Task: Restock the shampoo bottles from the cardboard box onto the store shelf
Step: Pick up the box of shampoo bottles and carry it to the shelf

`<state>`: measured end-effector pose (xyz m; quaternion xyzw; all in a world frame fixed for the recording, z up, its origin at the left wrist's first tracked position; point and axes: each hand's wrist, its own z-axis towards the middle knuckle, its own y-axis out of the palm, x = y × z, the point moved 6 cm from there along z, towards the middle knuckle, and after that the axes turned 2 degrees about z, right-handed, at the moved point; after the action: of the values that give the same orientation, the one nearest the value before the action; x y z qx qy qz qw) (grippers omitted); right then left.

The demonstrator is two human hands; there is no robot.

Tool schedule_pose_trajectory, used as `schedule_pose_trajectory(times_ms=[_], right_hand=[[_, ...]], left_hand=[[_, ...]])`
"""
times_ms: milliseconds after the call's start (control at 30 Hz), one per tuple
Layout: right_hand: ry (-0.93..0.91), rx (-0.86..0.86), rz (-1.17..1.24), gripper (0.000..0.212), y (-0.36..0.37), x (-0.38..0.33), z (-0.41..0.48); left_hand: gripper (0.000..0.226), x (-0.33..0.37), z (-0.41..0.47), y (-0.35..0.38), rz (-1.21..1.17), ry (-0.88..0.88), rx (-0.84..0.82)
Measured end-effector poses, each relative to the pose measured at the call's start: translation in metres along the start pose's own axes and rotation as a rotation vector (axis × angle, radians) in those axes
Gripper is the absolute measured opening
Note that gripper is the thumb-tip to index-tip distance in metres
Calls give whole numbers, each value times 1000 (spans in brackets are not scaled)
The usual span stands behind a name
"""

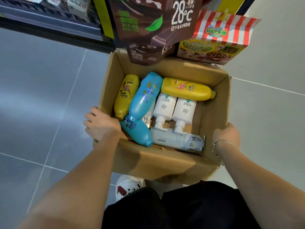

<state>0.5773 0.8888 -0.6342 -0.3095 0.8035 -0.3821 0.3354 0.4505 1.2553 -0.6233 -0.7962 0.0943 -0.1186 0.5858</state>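
An open cardboard box [158, 162] is held above the grey tiled floor, in front of my legs. My left hand [100, 124] grips its left wall and my right hand [228, 134], with a bracelet on the wrist, grips its right wall. Inside lie several shampoo bottles: a dark yellow one [126, 95] at the left, two blue ones [145, 96] [137, 132], a bright yellow one [186, 89] at the back, two white pump bottles [163, 104] [184, 109], and a pale tube [178, 140] at the front.
Brown chocolate packets [148, 27] and a striped red-and-white snack box [219, 38] hang over the box's far edge from a display. A dark shelf base [49, 22] runs along the top left. A white shoe [128, 185] shows under the box. Grey floor tiles [41, 96] spread left and right.
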Motion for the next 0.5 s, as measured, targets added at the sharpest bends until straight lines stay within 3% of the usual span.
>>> schedule_pose_trajectory(times_ms=[200, 500], right_hand=[[136, -34, -47, 11, -5, 17, 16], [25, -20, -52, 23, -3, 23, 21]], left_hand=[[31, 3, 19, 2, -64, 7, -145], [30, 7, 15, -3, -17, 52, -153]])
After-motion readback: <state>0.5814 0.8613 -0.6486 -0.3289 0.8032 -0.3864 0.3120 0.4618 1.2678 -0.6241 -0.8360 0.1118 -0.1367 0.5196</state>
